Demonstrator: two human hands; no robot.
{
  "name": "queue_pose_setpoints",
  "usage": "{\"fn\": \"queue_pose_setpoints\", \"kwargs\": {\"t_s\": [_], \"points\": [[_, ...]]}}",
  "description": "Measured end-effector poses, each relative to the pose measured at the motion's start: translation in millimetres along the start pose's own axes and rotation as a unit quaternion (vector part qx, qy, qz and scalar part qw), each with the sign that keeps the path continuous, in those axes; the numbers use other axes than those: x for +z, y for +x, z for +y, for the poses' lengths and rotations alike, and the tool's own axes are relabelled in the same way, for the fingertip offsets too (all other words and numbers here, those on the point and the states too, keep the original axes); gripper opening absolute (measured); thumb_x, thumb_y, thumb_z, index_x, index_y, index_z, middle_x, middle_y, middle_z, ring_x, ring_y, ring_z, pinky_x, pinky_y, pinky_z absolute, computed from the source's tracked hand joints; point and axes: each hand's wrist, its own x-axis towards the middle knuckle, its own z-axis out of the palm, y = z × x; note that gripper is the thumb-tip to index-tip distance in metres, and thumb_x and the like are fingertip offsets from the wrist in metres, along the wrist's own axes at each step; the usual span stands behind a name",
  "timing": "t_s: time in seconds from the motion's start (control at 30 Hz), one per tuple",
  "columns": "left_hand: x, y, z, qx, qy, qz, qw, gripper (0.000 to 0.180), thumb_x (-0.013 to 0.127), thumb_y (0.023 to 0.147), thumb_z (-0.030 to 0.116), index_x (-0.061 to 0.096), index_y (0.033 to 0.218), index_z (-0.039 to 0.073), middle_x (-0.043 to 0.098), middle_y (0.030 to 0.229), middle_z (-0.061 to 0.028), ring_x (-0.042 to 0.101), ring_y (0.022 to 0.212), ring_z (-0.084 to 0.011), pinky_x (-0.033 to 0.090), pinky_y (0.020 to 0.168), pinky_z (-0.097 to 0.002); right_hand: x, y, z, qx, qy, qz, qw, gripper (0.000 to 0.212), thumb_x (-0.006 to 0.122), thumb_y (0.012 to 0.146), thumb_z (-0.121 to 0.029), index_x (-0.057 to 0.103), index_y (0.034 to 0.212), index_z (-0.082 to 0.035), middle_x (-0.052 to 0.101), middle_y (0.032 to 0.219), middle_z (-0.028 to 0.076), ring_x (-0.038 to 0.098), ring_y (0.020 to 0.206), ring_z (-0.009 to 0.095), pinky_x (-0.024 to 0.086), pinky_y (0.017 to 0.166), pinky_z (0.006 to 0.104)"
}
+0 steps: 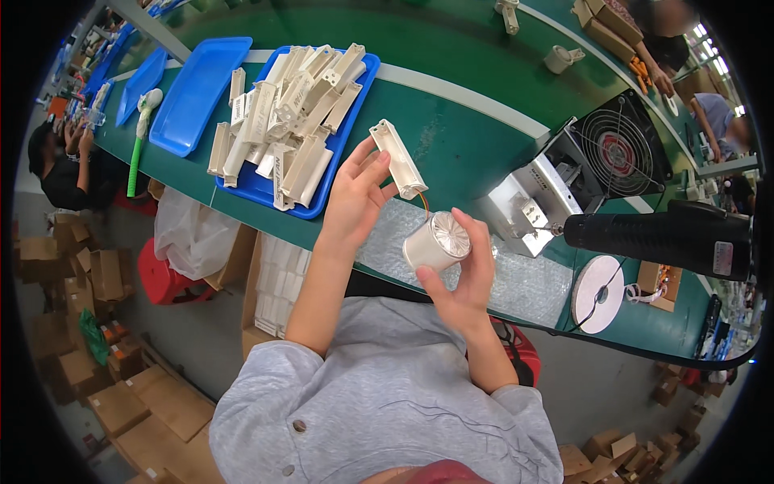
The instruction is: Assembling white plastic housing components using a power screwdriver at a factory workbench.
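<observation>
White cylinder [426, 248] is over bubble wrap [524, 284], clamped by the right hand [468, 289]; the left hand [355, 198] pinches a pale casing [405, 173], orange wire [426, 205] between. Handling this pair seems the step, calling for wire slack; a heaped blue tray [345, 139] and black power tool [645, 234] limit side room.

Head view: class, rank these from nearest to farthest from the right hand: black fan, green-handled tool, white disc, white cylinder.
1. White cylinder, in the right hand
2. White disc, to the right
3. Black fan, upper right
4. Green-handled tool, far left
</observation>
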Motion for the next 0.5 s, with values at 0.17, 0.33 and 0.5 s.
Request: {"fn": "queue_pose_setpoints", "kwargs": {"t_s": [0.17, 0.33, 0.5], "points": [[2, -6, -3, 0.032, 0.025, 0.014, 0.999, 0.052, 0.062, 0.102, 0.010, 0.042, 0.149, 0.003, 0.061, 0.134, -0.0120, 0.062, 0.122, -0.0220, 0.055, 0.100, -0.0420, -1, 4, 2, 0.021, 0.017, -0.024, 0.999, 0.075, 0.084, 0.075, -0.009, 0.051, 0.142, -0.002, 0.053, 0.125, 0.014, 0.063, 0.108, 0.024, 0.052, 0.089, 0.0336], [6, -19, -1, 0.085, 0.094, -0.016, 0.992, 0.059, 0.064, 0.099, 0.004, 0.038, 0.153, 0.003, 0.060, 0.136, -0.0153, 0.060, 0.126, -0.0251, 0.056, 0.099, -0.0425, -5, 7, 6, 0.060, 0.071, -0.016, 0.996, 0.075, 0.084, 0.072, -0.002, 0.053, 0.140, -0.002, 0.051, 0.129, 0.012, 0.061, 0.113, 0.023, 0.052, 0.097, 0.0336], [10, -34, -6, 0.178, 0.193, -0.065, 0.963, 0.071, 0.074, 0.092, 0.003, 0.038, 0.154, 0.000, 0.059, 0.138, -0.0191, 0.058, 0.129, -0.0265, 0.054, 0.102, -0.0413, -6, 7, 23, -0.008, -0.118, -0.026, 0.993, 0.070, 0.089, 0.064, 0.000, 0.060, 0.128, -0.004, 0.059, 0.129, 0.013, 0.061, 0.120, 0.027, 0.049, 0.101, 0.0370]]}}
